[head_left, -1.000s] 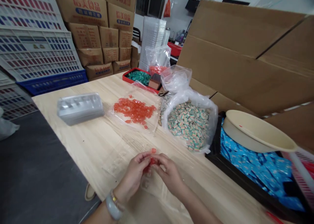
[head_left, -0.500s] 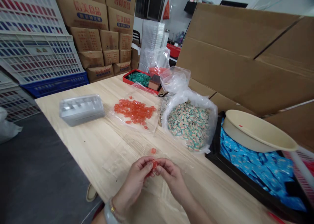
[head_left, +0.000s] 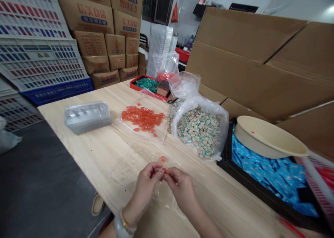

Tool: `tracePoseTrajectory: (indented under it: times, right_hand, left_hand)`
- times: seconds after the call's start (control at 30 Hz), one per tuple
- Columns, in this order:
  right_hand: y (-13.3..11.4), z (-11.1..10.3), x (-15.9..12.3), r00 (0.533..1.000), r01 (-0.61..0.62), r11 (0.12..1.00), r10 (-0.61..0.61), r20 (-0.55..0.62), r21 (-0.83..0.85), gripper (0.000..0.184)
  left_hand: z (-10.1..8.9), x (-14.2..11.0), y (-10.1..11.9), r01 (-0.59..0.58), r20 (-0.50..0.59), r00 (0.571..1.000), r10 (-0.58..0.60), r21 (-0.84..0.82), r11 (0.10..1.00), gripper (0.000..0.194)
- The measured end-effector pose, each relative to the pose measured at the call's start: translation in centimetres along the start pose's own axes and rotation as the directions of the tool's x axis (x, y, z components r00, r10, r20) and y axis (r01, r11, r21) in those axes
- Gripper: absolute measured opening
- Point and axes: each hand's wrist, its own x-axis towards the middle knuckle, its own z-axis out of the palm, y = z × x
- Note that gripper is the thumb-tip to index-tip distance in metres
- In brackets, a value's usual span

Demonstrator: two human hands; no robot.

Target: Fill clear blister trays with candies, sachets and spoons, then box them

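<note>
Left hand (head_left: 146, 183), right hand (head_left: 182, 185) pinching small red piece (head_left: 164, 170) between fingertips, probably steadying it from both sides; loose red block (head_left: 163, 158) lying just beyond. Red pile (head_left: 142, 117) resting on clear plastic sheet (head_left: 163, 128), likely keeping pieces off tabletop (head_left: 78, 147).

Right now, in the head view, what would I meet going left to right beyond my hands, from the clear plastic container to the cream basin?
Clear plastic container, pile of red pieces, bag of patterned pieces, cream basin.
</note>
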Motion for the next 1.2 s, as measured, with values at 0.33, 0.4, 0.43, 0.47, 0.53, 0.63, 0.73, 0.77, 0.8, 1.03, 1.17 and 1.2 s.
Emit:
tracePoseTrajectory:
  times: [0.33,0.4,0.43,0.47,0.53,0.63,0.73,0.77,0.8,1.03,1.17,1.2]
  right_hand:
    - [-0.3,-0.7,0.6,0.934,-0.356,0.762,0.279,0.223,0.54,0.035]
    - [-0.4,-0.8,0.7,0.932,-0.362,0.757,0.293,0.213,0.544,0.036]
    - [-0.4,-0.9,0.8,0.93,-0.368,0.755,0.299,0.215,0.543,0.035]
    - [-0.4,-0.9,0.8,0.926,-0.378,0.751,0.305,0.223,0.542,0.035]
    - [-0.5,-0.8,0.9,0.915,-0.402,0.741,0.316,0.249,0.537,0.035]
    - [-0.4,-0.5,0.7,0.911,-0.411,0.745,0.321,0.258,0.525,0.031]
    - [-0.1,0.3,0.3,0.94,-0.342,0.791,0.287,0.187,0.507,0.024]
    - [-0.1,0.5,0.2,0.949,-0.315,0.809,0.277,0.15,0.496,0.022]
    - [0.0,0.7,0.0,0.956,-0.29,0.827,0.27,0.111,0.483,0.021]
    - [-0.5,0.4,-1.1,0.942,-0.315,0.79,0.328,0.071,0.527,0.024]
    - [-0.4,0.4,-1.6,0.944,-0.3,0.794,0.325,0.047,0.528,0.023]
    - [-0.3,0.4,-1.7,0.953,-0.273,0.818,0.3,0.03,0.506,0.02]
  left_hand:
    - [-0.8,0.6,-0.5,-0.002,0.08,0.997,-0.003,0.055,0.998,0.023]
    - [-0.9,0.7,-0.6,-0.006,0.11,0.994,0.0,0.051,0.999,0.024]
    - [-0.9,0.6,-0.5,-0.008,0.123,0.992,0.002,0.053,0.999,0.024]
    - [-0.8,0.6,-0.5,-0.009,0.133,0.991,0.001,0.058,0.998,0.024]
    - [-0.7,0.4,-0.3,0.0,0.146,0.989,-0.01,0.067,0.998,0.024]
    - [-0.3,0.2,-0.2,0.027,0.142,0.989,-0.036,0.062,0.998,0.024]
    - [0.3,0.3,-0.5,0.03,0.097,0.994,-0.042,0.121,0.992,0.02]
    - [0.4,0.4,-0.6,0.017,0.093,0.995,-0.033,0.162,0.987,0.018]
    - [0.4,0.5,-0.8,-0.003,0.1,0.995,-0.018,0.207,0.978,0.017]
    - [-0.5,-0.2,-0.3,-0.203,0.291,0.953,0.08,0.423,0.883,0.013]
    - [-0.9,-0.8,0.2,-0.24,0.303,0.949,0.091,0.503,0.83,0.012]
    - [-1.0,-0.9,0.2,-0.259,0.297,0.949,0.108,0.533,0.806,0.012]
